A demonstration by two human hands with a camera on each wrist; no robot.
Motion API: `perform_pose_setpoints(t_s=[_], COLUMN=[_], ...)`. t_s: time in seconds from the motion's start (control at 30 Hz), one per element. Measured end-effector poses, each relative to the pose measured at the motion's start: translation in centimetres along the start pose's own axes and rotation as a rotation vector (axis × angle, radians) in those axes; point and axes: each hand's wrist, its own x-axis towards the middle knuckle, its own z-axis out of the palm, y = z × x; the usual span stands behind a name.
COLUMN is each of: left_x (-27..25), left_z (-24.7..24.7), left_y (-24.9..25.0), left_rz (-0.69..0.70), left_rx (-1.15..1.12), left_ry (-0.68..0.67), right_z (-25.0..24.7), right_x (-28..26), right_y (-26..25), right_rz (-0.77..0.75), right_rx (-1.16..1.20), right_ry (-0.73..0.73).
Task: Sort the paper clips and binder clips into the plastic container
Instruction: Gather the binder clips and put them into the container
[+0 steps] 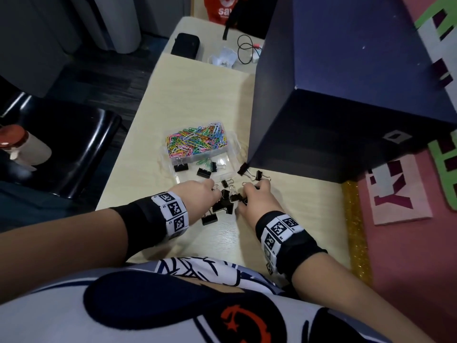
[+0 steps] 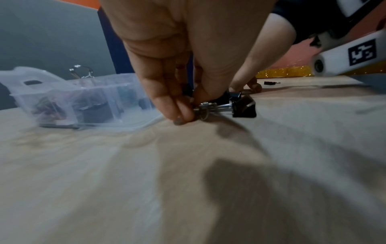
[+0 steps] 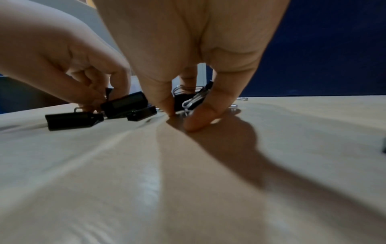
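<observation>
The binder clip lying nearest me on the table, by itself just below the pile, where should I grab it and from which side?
Pinch that binder clip across its black body, coming straight down from above. It lies flat on the table, clear of the pile where the left hand and right hand work, so both long sides look free. Its wire handles are thinner and probably harder to pinch.

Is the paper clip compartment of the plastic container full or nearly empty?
Full. In the head view, coloured paper clips are heaped to the walls of the plastic container, while the nearer compartment holds only a few binder clips.
</observation>
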Motion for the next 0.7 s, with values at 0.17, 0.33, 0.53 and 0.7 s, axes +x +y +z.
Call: perform_pose_setpoints(t_s=[0.17, 0.33, 0.53, 0.7], left_x=[-0.1, -0.2, -1.1, -2.0], left_z=[0.2, 0.4, 0.0, -0.6], left_y=[-0.7, -1.4, -3.5, -5.0], left_rz=[0.000, 0.030, 0.035, -0.004], left_rx=[-0.043, -0.142, -0.354, -0.543], left_ry=[0.026, 0.150, 0.427, 0.602], right_z=[-0.8, -1.6, -3.4, -4.0], right_x=[0.2, 0.4, 0.6, 2.2], right_y=[-0.1, -0.2, -3.2, -6.9], right_rz=[0.086, 0.169, 0.071, -0.290], right_rx=[0.002, -0.065, -0.296, -0.236], right_ry=[-0.023, -0.040, 0.122, 0.206])
